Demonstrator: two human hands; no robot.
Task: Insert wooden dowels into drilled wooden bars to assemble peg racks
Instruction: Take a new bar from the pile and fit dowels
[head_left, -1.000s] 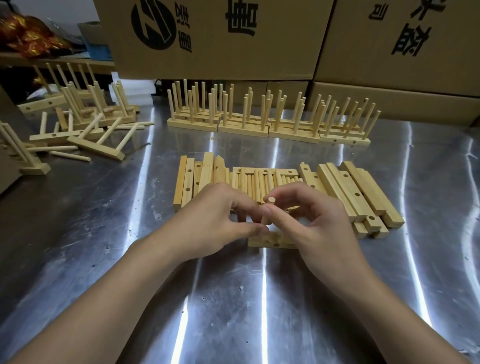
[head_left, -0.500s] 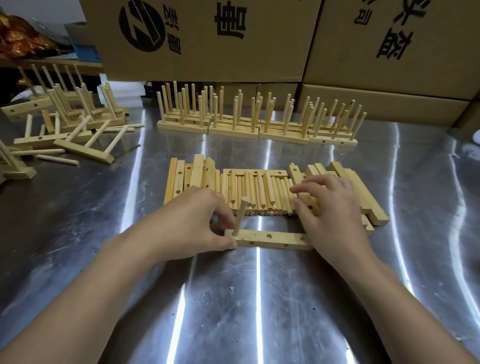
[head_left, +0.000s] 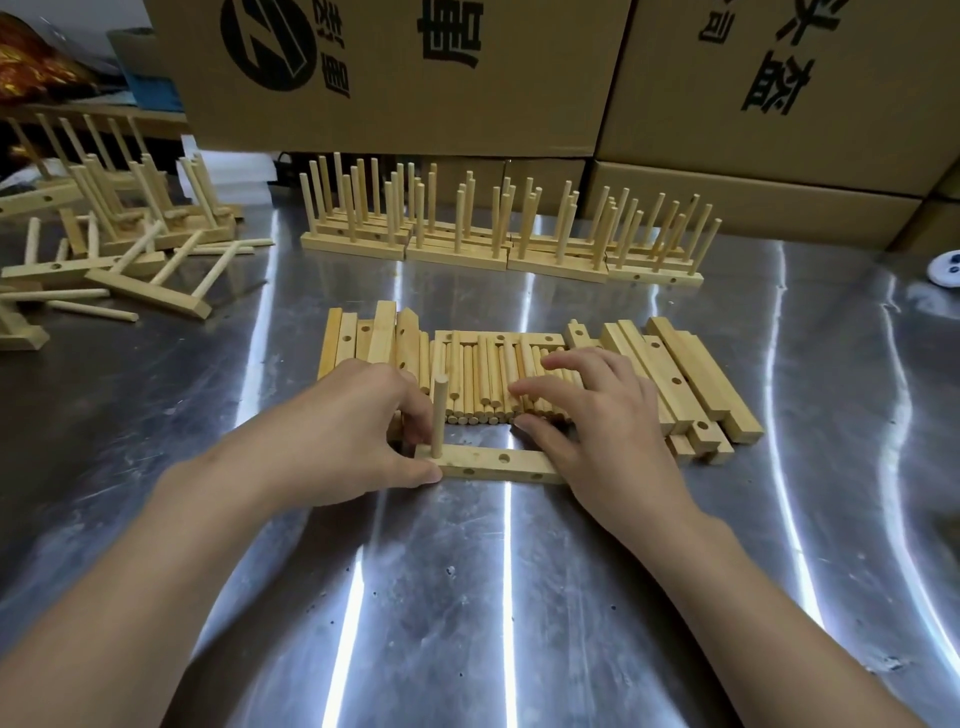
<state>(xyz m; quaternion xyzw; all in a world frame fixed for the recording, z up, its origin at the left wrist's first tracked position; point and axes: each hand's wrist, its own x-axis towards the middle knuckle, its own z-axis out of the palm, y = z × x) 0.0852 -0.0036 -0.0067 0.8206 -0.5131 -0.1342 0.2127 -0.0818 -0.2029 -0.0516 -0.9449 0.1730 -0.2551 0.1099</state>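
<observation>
A drilled wooden bar (head_left: 498, 465) lies crosswise on the steel table in front of me. One dowel (head_left: 440, 415) stands upright in the hole at its left end; two more holes on top are bare. My left hand (head_left: 337, 431) pinches the bar's left end, thumb at the front and fingers behind the dowel. My right hand (head_left: 608, 431) reaches over the row of loose dowels (head_left: 478, 379) just behind the bar, its fingers stretched out and touching them, its thumb near the bar's back edge.
Loose drilled bars are stacked left (head_left: 363, 338) and right (head_left: 675, 374) of the dowels. Finished peg racks (head_left: 467, 244) stand in a row further back, below cardboard boxes (head_left: 395, 78). More racks and dowels lie heaped at the far left (head_left: 130, 249). A white object (head_left: 945, 267) sits at the right edge.
A second ago both hands pressed a dowel into the bar. My right hand has since let go and moved back over the loose dowels; the left stays on the bar's end.
</observation>
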